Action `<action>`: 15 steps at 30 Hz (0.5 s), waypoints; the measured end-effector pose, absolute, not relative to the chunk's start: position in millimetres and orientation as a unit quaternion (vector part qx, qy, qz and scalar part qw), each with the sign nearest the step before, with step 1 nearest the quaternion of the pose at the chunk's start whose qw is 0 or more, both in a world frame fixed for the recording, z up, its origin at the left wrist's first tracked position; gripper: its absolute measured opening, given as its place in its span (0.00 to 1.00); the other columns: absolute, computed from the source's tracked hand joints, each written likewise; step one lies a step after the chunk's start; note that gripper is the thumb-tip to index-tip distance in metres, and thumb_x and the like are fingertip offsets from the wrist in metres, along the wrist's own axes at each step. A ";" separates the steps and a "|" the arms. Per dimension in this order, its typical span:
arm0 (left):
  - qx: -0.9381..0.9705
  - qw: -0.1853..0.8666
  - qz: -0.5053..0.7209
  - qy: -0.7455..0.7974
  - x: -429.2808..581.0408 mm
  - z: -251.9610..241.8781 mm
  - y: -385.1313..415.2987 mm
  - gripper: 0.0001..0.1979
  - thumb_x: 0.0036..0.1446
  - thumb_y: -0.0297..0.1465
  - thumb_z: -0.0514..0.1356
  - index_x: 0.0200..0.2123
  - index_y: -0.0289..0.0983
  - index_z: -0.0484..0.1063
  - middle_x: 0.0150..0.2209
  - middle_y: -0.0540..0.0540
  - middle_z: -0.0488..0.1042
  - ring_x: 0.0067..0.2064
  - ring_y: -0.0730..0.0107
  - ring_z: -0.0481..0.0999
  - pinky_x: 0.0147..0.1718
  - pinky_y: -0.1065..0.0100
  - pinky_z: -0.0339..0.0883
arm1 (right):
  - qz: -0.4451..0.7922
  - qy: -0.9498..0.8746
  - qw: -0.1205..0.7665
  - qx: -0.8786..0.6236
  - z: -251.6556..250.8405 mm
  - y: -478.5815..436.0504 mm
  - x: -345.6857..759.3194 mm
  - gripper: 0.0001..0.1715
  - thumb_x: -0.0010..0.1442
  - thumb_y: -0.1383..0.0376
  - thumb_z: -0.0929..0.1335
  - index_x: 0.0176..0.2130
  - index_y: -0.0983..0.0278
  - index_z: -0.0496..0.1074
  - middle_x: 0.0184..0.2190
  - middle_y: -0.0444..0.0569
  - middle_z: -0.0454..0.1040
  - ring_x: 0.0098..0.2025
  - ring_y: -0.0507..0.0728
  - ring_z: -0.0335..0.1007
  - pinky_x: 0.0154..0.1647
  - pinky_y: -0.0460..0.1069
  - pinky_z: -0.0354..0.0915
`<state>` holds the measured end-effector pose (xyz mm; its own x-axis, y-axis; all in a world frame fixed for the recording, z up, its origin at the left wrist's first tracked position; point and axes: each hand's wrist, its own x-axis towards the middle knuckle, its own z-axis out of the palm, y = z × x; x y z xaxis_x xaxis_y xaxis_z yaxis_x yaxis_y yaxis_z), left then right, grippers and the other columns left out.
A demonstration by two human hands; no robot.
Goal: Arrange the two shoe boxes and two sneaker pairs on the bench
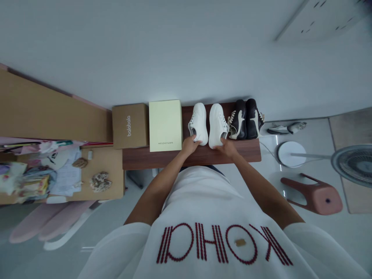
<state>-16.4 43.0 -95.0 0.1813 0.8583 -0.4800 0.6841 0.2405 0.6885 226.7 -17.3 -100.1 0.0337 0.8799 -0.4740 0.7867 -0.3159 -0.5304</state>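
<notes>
Two white sneakers lie side by side on a dark wooden shelf top [174, 158], toes toward the wall. My left hand [191, 145] grips the heel of the left white sneaker [199, 120]. At the heel of the right white sneaker [215, 122], my right hand [227, 147] is closed, thumb and fingers around the opening. A narrow gap separates the two shoes. Just right of them stands a pair of black-and-cream sneakers [251, 120]. To the left is a pale yellow MEIZHIYUAN box [165, 124], beside a brown balabala box [130, 126].
On the left a desk [112, 186] holds papers, bags and a scrunchie [100, 181], with a pink chair [55, 221] before it. Right, on the floor, are another pair of shoes [286, 128], a standing fan [353, 164] and a reddish-pink stool [322, 197]. A wall backs the shelf.
</notes>
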 end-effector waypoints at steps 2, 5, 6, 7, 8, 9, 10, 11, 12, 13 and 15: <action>0.662 0.421 0.048 0.618 -15.3 -85.7 42.6 0.15 0.63 0.37 0.68 0.50 0.37 0.80 0.46 0.35 0.83 0.55 0.43 0.80 0.57 0.57 0.68 | 0.324 -0.611 0.003 -0.722 -88.5 -13.8 220.6 0.19 0.64 0.53 0.73 0.48 0.64 0.75 0.43 0.59 0.83 0.46 0.70 0.79 0.45 0.55 0.70; 0.704 0.366 -0.004 0.609 -10.7 -74.0 42.3 0.14 0.66 0.36 0.65 0.52 0.38 0.79 0.46 0.36 0.83 0.57 0.44 0.80 0.59 0.57 0.66 | 0.259 -0.661 -0.047 -0.703 -74.3 -6.4 210.2 0.17 0.68 0.53 0.71 0.48 0.63 0.75 0.45 0.61 0.83 0.47 0.68 0.79 0.44 0.53 0.67; 0.709 0.355 -0.018 0.609 -8.5 -70.8 42.2 0.14 0.66 0.36 0.65 0.53 0.39 0.79 0.46 0.36 0.83 0.57 0.44 0.80 0.59 0.57 0.66 | 0.243 -0.676 -0.057 -0.693 -71.3 -4.1 206.7 0.16 0.69 0.54 0.70 0.48 0.63 0.75 0.46 0.61 0.83 0.48 0.68 0.79 0.45 0.53 0.67; 0.712 0.347 -0.031 0.609 -6.1 -68.1 42.0 0.14 0.67 0.35 0.64 0.54 0.38 0.79 0.47 0.35 0.83 0.58 0.44 0.80 0.59 0.56 0.66 | 0.231 -0.689 -0.066 -0.683 -69.3 -2.0 203.2 0.15 0.69 0.55 0.70 0.48 0.63 0.75 0.46 0.61 0.83 0.49 0.67 0.78 0.46 0.53 0.67; 0.715 0.342 -0.042 0.608 -3.6 -65.8 41.7 0.15 0.67 0.34 0.64 0.54 0.38 0.78 0.47 0.33 0.83 0.57 0.43 0.80 0.59 0.55 0.66 | 0.221 -0.700 -0.073 -0.675 -68.4 -0.2 199.8 0.14 0.70 0.56 0.70 0.48 0.63 0.76 0.47 0.61 0.83 0.50 0.67 0.78 0.47 0.54 0.66; 0.718 0.337 -0.052 0.607 -1.1 -64.1 41.6 0.15 0.68 0.34 0.63 0.54 0.36 0.78 0.48 0.31 0.83 0.57 0.41 0.80 0.59 0.53 0.67 | 0.214 -0.707 -0.079 -0.670 -68.5 1.3 196.7 0.14 0.70 0.57 0.70 0.48 0.63 0.76 0.47 0.61 0.83 0.51 0.68 0.78 0.48 0.54 0.66; 0.721 0.332 -0.060 0.605 1.4 -62.8 41.5 0.15 0.68 0.33 0.63 0.55 0.35 0.78 0.48 0.29 0.82 0.57 0.40 0.81 0.58 0.52 0.67 | 0.211 -0.711 -0.084 -0.665 -69.4 2.5 193.9 0.13 0.70 0.57 0.70 0.49 0.63 0.76 0.48 0.62 0.83 0.51 0.68 0.78 0.49 0.54 0.66; 0.725 0.327 -0.067 0.603 3.6 -62.1 41.5 0.15 0.68 0.33 0.62 0.55 0.34 0.78 0.49 0.27 0.82 0.57 0.38 0.81 0.57 0.51 0.68 | 0.209 -0.714 -0.088 -0.662 -70.9 3.6 191.7 0.13 0.70 0.58 0.69 0.49 0.64 0.76 0.48 0.62 0.83 0.52 0.68 0.77 0.49 0.55 0.66; 0.728 0.321 -0.073 0.602 5.6 -61.7 41.7 0.15 0.69 0.32 0.61 0.55 0.33 0.77 0.49 0.26 0.82 0.56 0.37 0.81 0.56 0.51 0.68 | 0.210 -0.715 -0.090 -0.660 -72.9 4.5 189.9 0.13 0.71 0.58 0.69 0.49 0.64 0.76 0.48 0.63 0.82 0.53 0.68 0.77 0.50 0.55 0.66; 0.731 0.314 -0.079 0.601 7.4 -61.6 42.0 0.16 0.69 0.32 0.61 0.55 0.32 0.77 0.49 0.26 0.82 0.56 0.37 0.81 0.56 0.51 0.69 | 0.211 -0.716 -0.092 -0.660 -74.9 5.5 188.5 0.13 0.71 0.58 0.69 0.49 0.65 0.76 0.49 0.64 0.82 0.53 0.69 0.77 0.50 0.56 0.66; 0.734 0.301 -0.092 0.602 10.3 -61.8 43.2 0.16 0.70 0.32 0.60 0.56 0.32 0.77 0.49 0.25 0.82 0.56 0.39 0.81 0.54 0.52 0.70 | 0.214 -0.716 -0.095 -0.658 -78.6 7.6 186.8 0.13 0.71 0.59 0.69 0.50 0.65 0.76 0.49 0.64 0.82 0.54 0.69 0.77 0.51 0.56 0.66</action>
